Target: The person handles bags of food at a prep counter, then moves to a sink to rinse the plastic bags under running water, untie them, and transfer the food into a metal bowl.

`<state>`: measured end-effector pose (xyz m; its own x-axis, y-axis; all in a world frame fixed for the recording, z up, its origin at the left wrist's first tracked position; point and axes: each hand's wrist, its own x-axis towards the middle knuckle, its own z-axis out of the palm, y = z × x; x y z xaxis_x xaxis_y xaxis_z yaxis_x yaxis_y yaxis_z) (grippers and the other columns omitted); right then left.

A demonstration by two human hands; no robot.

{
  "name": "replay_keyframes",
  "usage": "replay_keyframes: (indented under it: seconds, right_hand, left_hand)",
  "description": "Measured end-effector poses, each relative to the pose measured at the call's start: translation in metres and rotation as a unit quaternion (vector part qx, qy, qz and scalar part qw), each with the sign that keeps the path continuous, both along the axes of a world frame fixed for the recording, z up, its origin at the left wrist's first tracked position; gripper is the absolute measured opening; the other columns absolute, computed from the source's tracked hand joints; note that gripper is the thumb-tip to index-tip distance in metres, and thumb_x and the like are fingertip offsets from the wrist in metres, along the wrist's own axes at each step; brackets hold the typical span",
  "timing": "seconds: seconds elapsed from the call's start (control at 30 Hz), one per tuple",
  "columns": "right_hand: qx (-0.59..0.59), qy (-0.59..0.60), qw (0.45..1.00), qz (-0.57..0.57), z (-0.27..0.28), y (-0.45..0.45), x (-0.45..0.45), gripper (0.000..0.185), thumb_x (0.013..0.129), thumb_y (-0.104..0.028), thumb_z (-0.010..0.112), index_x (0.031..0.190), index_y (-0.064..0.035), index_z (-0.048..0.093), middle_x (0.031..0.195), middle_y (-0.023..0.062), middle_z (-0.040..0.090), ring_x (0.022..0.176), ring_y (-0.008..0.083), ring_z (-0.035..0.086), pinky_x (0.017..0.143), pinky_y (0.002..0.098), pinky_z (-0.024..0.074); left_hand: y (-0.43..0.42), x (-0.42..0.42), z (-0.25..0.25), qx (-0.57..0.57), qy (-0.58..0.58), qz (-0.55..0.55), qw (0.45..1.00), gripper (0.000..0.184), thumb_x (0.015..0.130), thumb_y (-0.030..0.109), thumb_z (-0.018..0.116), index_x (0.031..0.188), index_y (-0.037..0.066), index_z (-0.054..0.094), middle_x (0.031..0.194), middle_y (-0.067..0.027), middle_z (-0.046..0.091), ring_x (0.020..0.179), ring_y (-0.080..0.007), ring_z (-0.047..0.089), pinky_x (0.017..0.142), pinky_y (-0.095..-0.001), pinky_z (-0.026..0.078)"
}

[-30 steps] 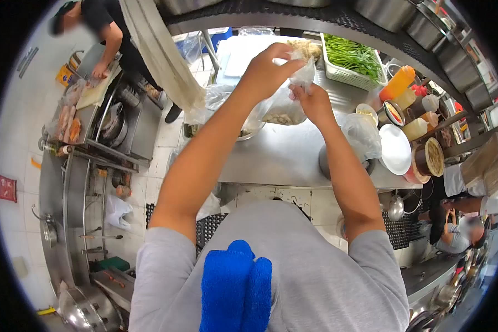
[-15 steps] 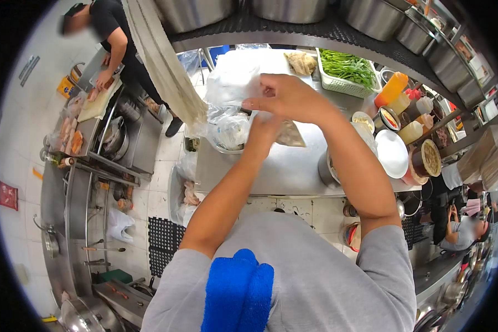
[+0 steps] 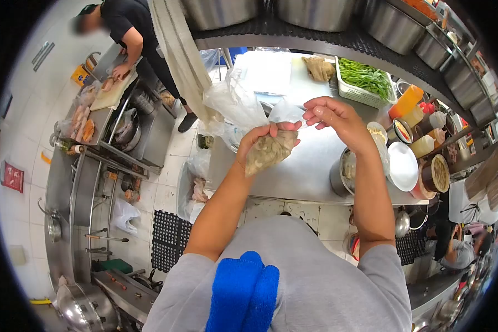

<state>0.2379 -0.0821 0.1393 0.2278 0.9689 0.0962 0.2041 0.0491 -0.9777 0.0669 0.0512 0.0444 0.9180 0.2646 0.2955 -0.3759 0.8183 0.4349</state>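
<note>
My left hand (image 3: pixel 253 138) is closed around a small clear plastic bag (image 3: pixel 268 154) above the near side of the steel table. Pale, greyish-green food in pieces fills the bag, which hangs tilted toward my left forearm. Just right of the bag's gathered top, my right hand (image 3: pixel 336 118) has its fingertips drawn together. Whatever they may be pinching is too small to make out. Behind my left hand, a crumpled clear plastic bag (image 3: pixel 232 102) covers part of a bowl.
Squeeze bottles (image 3: pixel 408 102), a white plate (image 3: pixel 402 166) and a steel pot (image 3: pixel 344 172) line the table's right side. A basket of green vegetables (image 3: pixel 365 77) stands at the back. Steel pots sit on an overhead shelf (image 3: pixel 321 41). A co-worker (image 3: pixel 133 41) handles meat at the left.
My hands were close together over the crumpled bag. Now the filled bag is nearer to me in my left hand, and my right hand has moved right and down. The view has shifted slightly.
</note>
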Motion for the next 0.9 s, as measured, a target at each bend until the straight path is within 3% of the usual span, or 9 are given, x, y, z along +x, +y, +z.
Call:
replay_keyframes:
  seconds: [0.1, 0.17, 0.33, 0.47, 0.53, 0.63, 0.7, 0.8, 0.9]
  right_hand:
    - [-0.012, -0.018, 0.999, -0.041, 0.002, -0.023, 0.006, 0.031, 0.091, -0.028, 0.053, 0.110, -0.0046, 0.058, 0.094, 0.0040, 0.065, 0.089, 0.0119, 0.059, 0.076, 0.0264, 0.0462]
    - [0.063, -0.068, 0.992, -0.083, 0.001, -0.050, 0.009, 0.031, 0.090, -0.026, 0.057, 0.112, -0.0040, 0.057, 0.095, 0.0041, 0.064, 0.088, 0.0117, 0.059, 0.077, 0.0256, 0.0459]
    - [0.017, -0.248, 0.933, -0.259, -0.009, -0.143, 0.044, 0.092, 0.063, -0.034, 0.080, 0.136, -0.0035, 0.034, 0.139, 0.0190, 0.036, 0.130, 0.0288, 0.033, 0.105, 0.0374, 0.0274]
    - [-0.076, -0.389, 0.861, -0.320, -0.087, -0.160, 0.039, 0.112, 0.058, -0.032, 0.083, 0.141, -0.0004, 0.016, 0.145, 0.0247, 0.018, 0.134, 0.0366, 0.021, 0.108, 0.0411, 0.0239]
    - [-0.062, -0.392, 0.841, -0.368, -0.108, -0.141, 0.026, 0.099, 0.061, -0.027, 0.081, 0.138, -0.0009, 0.025, 0.140, 0.0250, 0.027, 0.129, 0.0374, 0.030, 0.103, 0.0407, 0.0301]
    - [-0.075, -0.401, 0.824, -0.393, -0.141, -0.140, 0.051, 0.068, 0.067, -0.016, 0.074, 0.126, -0.0028, 0.043, 0.124, 0.0233, 0.045, 0.113, 0.0373, 0.047, 0.090, 0.0391, 0.0411]
    - [-0.101, -0.411, 0.826, -0.372, -0.131, -0.134, 0.073, 0.051, 0.070, -0.010, 0.070, 0.118, -0.0041, 0.052, 0.113, 0.0214, 0.054, 0.102, 0.0365, 0.055, 0.082, 0.0379, 0.0460]
    - [0.029, -0.345, 0.867, -0.357, -0.063, -0.118, 0.071, 0.026, 0.072, -0.002, 0.062, 0.098, -0.0039, 0.059, 0.090, 0.0166, 0.060, 0.083, 0.0339, 0.061, 0.070, 0.0361, 0.0475]
    - [0.015, -0.314, 0.889, -0.333, -0.015, -0.106, 0.059, 0.025, 0.073, -0.004, 0.062, 0.098, -0.0022, 0.059, 0.088, 0.0111, 0.060, 0.077, 0.0213, 0.058, 0.073, 0.0301, 0.0457]
  left_hand:
    - [-0.006, -0.014, 0.010, 0.106, 0.061, 0.012, 0.992, 0.022, 0.088, 0.020, 0.044, 0.086, 0.006, 0.062, 0.119, -0.0138, 0.057, 0.121, -0.0296, 0.045, 0.101, -0.0405, 0.036]
    - [-0.002, -0.022, 0.008, 0.404, 0.186, 0.089, 0.891, 0.025, 0.086, 0.015, 0.044, 0.098, 0.003, 0.062, 0.119, -0.0126, 0.057, 0.115, -0.0264, 0.049, 0.099, -0.0374, 0.038]
    - [-0.023, -0.034, -0.056, 0.482, 0.313, 0.127, 0.808, 0.035, 0.077, 0.008, 0.056, 0.112, 0.001, 0.057, 0.115, -0.0117, 0.058, 0.111, -0.0258, 0.051, 0.096, -0.0348, 0.039]
    - [-0.032, -0.013, -0.089, 0.591, 0.298, 0.212, 0.720, 0.041, 0.073, 0.007, 0.064, 0.113, 0.001, 0.055, 0.109, -0.0146, 0.058, 0.111, -0.0275, 0.051, 0.094, -0.0341, 0.040]
    - [-0.030, 0.004, -0.104, 0.608, 0.270, 0.255, 0.701, 0.036, 0.075, 0.007, 0.062, 0.110, 0.000, 0.056, 0.109, -0.0152, 0.058, 0.112, -0.0272, 0.050, 0.093, -0.0333, 0.040]
    - [-0.029, 0.024, -0.093, 0.772, 0.064, 0.314, 0.549, 0.025, 0.080, 0.006, 0.058, 0.104, -0.001, 0.058, 0.105, -0.0141, 0.058, 0.101, -0.0239, 0.056, 0.084, -0.0311, 0.045]
    - [-0.055, 0.036, -0.026, 0.580, 0.410, 0.065, 0.701, 0.025, 0.093, 0.023, 0.047, 0.102, 0.003, 0.059, 0.097, -0.0071, 0.063, 0.096, -0.0201, 0.059, 0.086, -0.0288, 0.043]
    - [-0.062, 0.056, -0.038, 0.454, 0.388, 0.110, 0.795, 0.025, 0.092, 0.023, 0.053, 0.105, 0.003, 0.058, 0.098, -0.0062, 0.062, 0.093, -0.0190, 0.058, 0.086, -0.0286, 0.043]
    - [-0.082, 0.075, -0.017, 0.556, 0.213, 0.320, 0.737, 0.031, 0.081, 0.017, 0.068, 0.104, -0.001, 0.058, 0.098, -0.0122, 0.059, 0.076, -0.0221, 0.059, 0.071, -0.0325, 0.048]
